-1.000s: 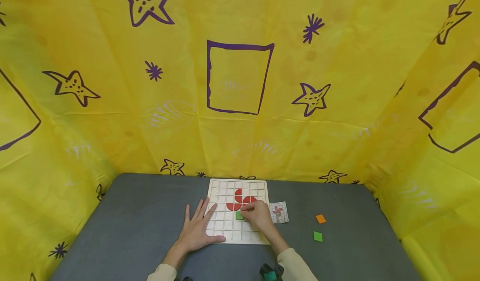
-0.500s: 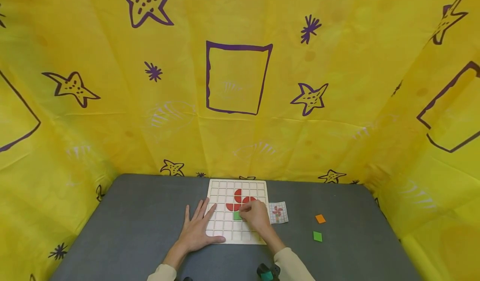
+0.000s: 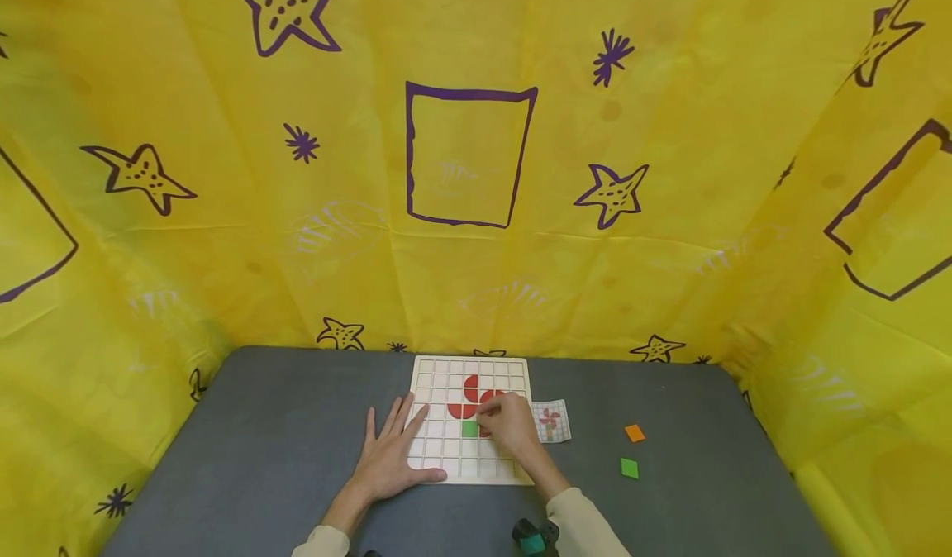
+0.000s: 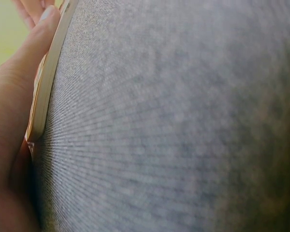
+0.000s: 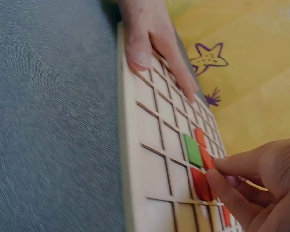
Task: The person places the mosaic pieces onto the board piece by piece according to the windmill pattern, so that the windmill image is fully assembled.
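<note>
A white gridded board (image 3: 439,447) with a raised frame lies flat on the dark table. My left hand (image 3: 388,458) rests on its left side with fingers spread; the left wrist view shows the thumb (image 4: 31,43) along the edge. A green square tile (image 5: 192,151) sits in a cell beside several red rounded tiles (image 3: 461,411). My right hand (image 3: 513,429) reaches in from the right, its thumb and index fingertips close together at a red tile (image 5: 201,184) next to the green one. I cannot tell whether they pinch it. The hand hides part of the red pattern.
A small card (image 3: 552,421) printed with a red pinwheel on a grid lies against the board's right side. Farther right on the table are an orange tile (image 3: 635,433) and a green tile (image 3: 629,468). Yellow cloth (image 3: 476,292) with drawn stars hangs behind.
The green tile by my right fingertips has shifted left and straightened into its cell. The right fingertips now stand off it, showing a red tile beside it. My left hand stays put.
</note>
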Motion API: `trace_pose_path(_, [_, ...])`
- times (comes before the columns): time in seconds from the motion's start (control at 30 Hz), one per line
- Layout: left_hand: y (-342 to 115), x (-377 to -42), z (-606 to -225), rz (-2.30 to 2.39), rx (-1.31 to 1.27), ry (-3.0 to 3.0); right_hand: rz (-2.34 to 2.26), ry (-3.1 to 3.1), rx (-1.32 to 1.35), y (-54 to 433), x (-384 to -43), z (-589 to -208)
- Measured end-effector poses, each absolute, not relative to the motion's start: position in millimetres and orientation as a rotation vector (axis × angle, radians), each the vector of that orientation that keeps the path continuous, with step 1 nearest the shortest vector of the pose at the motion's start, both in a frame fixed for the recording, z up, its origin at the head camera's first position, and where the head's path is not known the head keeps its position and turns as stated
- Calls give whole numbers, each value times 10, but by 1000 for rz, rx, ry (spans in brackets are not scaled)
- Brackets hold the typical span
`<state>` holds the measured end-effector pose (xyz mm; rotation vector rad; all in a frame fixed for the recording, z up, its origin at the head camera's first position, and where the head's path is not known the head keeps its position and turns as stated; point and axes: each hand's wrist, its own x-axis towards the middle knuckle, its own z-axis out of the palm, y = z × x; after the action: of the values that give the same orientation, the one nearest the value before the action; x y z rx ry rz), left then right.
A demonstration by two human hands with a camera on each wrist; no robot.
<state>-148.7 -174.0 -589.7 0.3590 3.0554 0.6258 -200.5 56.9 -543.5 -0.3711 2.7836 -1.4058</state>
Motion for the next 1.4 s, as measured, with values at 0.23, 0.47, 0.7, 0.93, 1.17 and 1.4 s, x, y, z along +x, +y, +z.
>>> trace_pose_path(0.23, [-1740,-1488,-5895,611,350,3054,-1400,2810,-396,792,-2070,-5341])
trace_pose_path(0.47, [-1740,-1493,-5915,639,358,3055,-1448,2821,-338,1137,-2111,-5252])
trace_pose_path(0.7, [-1732,-1487,-5898,638,350,3042,-1444,2845,-266,1568,-2154,-5264])
trace_pose_path(0.93, [-1730,-1486,-5885,676,370,3067,-1428,2895,-233,1886,-2169,-5275])
trace_pose_path(1.17, [-1742,-1497,-5911,667,362,3049,-1339,2930,-168,2143,-2154,-5274])
trace_pose_path(1.4, [-1742,-1494,-5930,653,372,3065,-1264,2938,-112,2419,-2085,-5276])
